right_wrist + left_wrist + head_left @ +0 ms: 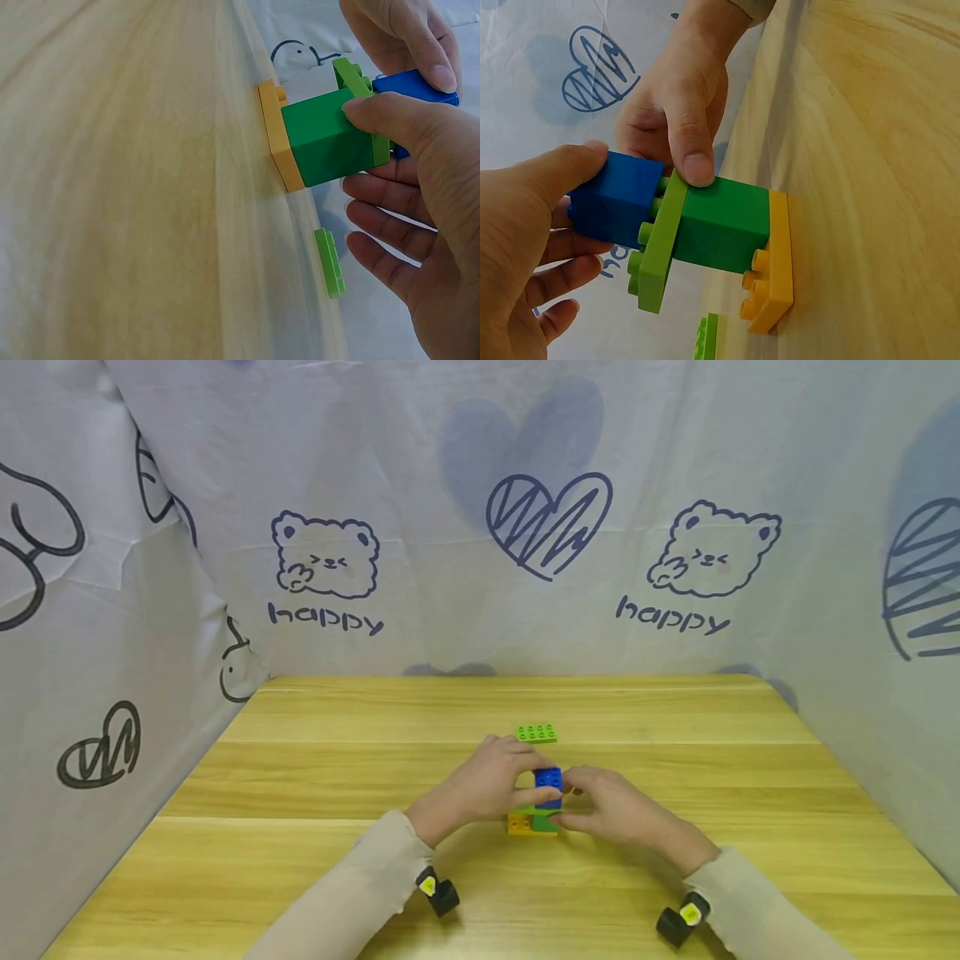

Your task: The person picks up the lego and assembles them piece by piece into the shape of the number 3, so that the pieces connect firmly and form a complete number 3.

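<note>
A small stack of toy building bricks stands on the table, most plainly seen in the left wrist view. At its bottom is a yellow-orange plate [781,255], then a green brick [724,229], then a lime green plate [660,247]. My left hand [483,783] pinches a blue brick [622,199] at the top, between thumb and fingers. Studs of the lime plate show in a narrow gap beneath the blue brick. From the other side my right hand [618,808] holds the stack, thumb on the green brick near the lime plate; its index fingertip is hidden behind the bricks.
A second lime green plate [537,734] lies on the wooden table [337,777] beyond the stack. White cloth [442,610] with printed bears and hearts hangs behind the table and along both sides. Each wrist wears a small black camera.
</note>
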`<action>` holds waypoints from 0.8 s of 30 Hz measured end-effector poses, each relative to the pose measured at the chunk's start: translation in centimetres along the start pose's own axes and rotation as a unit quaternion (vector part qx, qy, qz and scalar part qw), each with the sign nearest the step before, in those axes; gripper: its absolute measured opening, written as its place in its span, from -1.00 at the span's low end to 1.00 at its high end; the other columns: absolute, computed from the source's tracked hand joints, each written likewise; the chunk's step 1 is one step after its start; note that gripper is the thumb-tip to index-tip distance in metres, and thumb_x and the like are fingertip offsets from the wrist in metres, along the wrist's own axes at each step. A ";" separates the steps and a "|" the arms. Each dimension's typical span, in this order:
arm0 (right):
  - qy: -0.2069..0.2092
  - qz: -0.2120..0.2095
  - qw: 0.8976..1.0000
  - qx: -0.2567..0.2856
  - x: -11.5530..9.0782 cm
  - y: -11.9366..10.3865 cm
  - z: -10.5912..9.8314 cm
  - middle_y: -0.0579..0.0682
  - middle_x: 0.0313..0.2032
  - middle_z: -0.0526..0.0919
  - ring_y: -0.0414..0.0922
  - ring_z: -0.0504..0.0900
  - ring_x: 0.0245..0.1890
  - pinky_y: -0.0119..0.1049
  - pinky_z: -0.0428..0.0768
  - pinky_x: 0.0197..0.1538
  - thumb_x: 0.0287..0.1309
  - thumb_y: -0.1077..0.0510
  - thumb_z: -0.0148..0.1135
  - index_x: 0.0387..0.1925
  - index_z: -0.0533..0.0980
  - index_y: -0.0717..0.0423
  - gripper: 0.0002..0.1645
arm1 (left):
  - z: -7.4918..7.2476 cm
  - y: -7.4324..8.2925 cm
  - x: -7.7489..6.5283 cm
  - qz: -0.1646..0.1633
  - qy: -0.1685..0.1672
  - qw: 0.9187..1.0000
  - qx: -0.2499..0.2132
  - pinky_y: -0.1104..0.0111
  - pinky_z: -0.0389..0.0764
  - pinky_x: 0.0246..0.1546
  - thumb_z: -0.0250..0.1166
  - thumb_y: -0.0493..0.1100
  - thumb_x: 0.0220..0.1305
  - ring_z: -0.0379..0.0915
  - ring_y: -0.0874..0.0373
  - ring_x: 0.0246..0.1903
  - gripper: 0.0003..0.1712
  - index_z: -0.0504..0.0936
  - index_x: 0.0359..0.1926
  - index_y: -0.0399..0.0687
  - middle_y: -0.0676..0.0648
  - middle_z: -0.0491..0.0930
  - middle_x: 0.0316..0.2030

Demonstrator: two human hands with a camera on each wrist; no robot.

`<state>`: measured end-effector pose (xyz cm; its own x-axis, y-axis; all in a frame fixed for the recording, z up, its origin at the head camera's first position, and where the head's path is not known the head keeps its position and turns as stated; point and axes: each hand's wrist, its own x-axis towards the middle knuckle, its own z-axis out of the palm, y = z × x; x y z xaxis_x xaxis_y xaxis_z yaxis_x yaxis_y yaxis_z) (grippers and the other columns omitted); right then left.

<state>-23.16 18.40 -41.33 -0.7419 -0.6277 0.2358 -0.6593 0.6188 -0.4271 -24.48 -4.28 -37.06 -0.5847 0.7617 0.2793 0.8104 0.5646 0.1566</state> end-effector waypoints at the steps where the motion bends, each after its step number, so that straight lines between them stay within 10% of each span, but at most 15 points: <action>1: -0.001 0.001 1.000 0.001 0.0 0.0 0.0 -0.24 -0.17 0.60 -0.21 0.58 -0.16 -0.22 0.58 -0.11 0.20 -0.23 0.29 -0.10 0.51 -0.16 -0.64 | 0.0 0.0 0.0 -0.003 -0.003 1.000 -0.001 0.17 0.40 0.05 0.21 0.24 0.33 0.50 0.22 -0.06 -0.51 0.67 0.08 0.05 0.11 0.65 -0.08; 24: -0.006 0.007 1.000 0.021 0.0 -0.2 -0.1 -0.23 -0.18 0.63 -0.17 0.60 -0.16 -0.18 0.59 -0.10 0.22 -0.20 0.29 -0.13 0.54 -0.13 -0.67 | -0.1 -0.1 0.0 0.007 -0.009 1.000 -0.024 0.33 0.50 0.00 0.25 0.18 0.32 0.53 0.16 -0.13 -0.50 0.63 0.10 -0.05 0.05 0.64 -0.12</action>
<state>-23.03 18.31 -41.11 -0.7489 -0.6255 0.2188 -0.6435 0.6075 -0.4657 -24.62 -4.35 -36.99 -0.5736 0.7754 0.2640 0.8191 0.5384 0.1980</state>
